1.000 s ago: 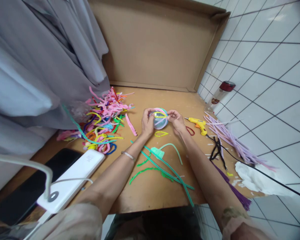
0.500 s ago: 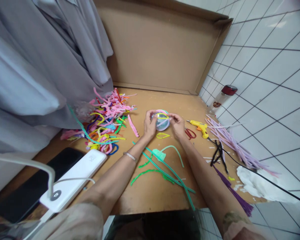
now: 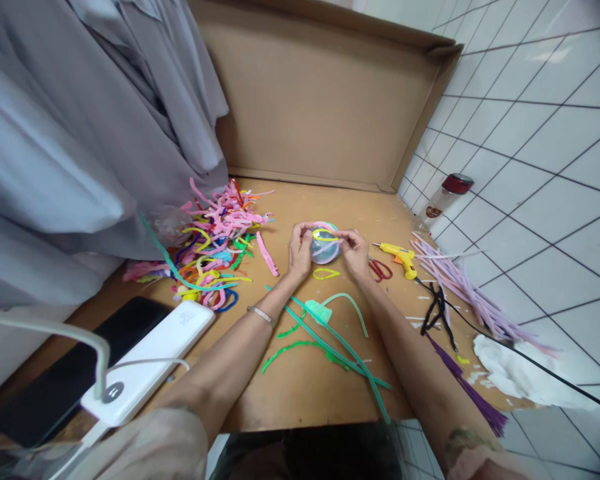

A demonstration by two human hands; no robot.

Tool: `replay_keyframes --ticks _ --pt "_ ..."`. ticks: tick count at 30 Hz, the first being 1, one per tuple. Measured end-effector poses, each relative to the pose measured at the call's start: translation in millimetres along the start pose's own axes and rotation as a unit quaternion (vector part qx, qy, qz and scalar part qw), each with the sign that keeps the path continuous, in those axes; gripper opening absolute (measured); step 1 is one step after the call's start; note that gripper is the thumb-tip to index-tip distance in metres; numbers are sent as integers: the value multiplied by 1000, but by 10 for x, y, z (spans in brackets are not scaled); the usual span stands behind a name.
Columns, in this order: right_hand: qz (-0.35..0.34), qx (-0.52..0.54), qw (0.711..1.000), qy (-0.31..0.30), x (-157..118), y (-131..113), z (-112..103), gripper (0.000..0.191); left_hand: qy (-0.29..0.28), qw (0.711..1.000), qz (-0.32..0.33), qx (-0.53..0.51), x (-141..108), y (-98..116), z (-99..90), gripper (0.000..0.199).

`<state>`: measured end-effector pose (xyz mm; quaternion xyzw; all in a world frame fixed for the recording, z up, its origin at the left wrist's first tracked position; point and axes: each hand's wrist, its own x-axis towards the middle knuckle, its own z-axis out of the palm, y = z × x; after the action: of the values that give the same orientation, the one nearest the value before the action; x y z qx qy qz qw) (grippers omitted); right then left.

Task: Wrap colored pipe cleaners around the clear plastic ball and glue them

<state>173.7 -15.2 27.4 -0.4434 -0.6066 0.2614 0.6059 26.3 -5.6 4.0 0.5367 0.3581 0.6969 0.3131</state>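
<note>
A clear round ball (image 3: 324, 253) banded with pink and lilac pipe cleaner sits between my hands at the middle of the table. My left hand (image 3: 300, 250) is closed around its left side. On the ball's upper front lies a yellow pipe-cleaner loop (image 3: 325, 235), and my right hand (image 3: 353, 250) pinches its right-hand tip. A second yellow loop (image 3: 326, 273), shaped like a teardrop, lies on the table just below the ball. Closer to me are teal pipe cleaners (image 3: 340, 340), a mint-green piece (image 3: 319, 311) and bent green strips (image 3: 300, 345).
A tangled heap of coloured pipe cleaners (image 3: 220, 233) lies left, near a white power bank (image 3: 150, 360) and black phone (image 3: 80, 373). On the right are red scissors (image 3: 380, 269), a yellow glue gun (image 3: 400, 257) with its cord, lilac pipe cleaners (image 3: 465, 293) and a bottle (image 3: 443, 200).
Both hands stay on the ball with little movement. The yellow loop on it looks slightly flatter and tilted differently. The view has shifted very slightly.
</note>
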Motion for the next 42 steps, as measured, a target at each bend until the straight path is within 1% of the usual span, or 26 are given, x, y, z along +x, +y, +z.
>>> replay_keyframes --ticks 4,12,19,22,32,38,42 --pt "6 -5 1000 3 9 -2 -4 25 -4 1000 -7 -3 -1 2 7 20" --pt "-8 -11 1000 15 14 -9 -11 24 -26 1000 14 3 -26 34 18 22" --pt "-23 -32 999 0 -15 -17 -1 24 -12 1000 4 24 -46 61 14 23" --pt "-28 -33 999 4 -20 -39 15 24 -8 999 0 31 -46 53 10 24" --pt "-7 -21 1000 10 -8 -43 42 22 -1 1000 0 22 -22 31 21 19" --pt "0 -3 1000 1 4 -53 31 23 3 1000 5 12 -11 -22 23 22" --pt "14 7 1000 3 12 -45 30 22 6 1000 9 0 -7 -57 28 19"
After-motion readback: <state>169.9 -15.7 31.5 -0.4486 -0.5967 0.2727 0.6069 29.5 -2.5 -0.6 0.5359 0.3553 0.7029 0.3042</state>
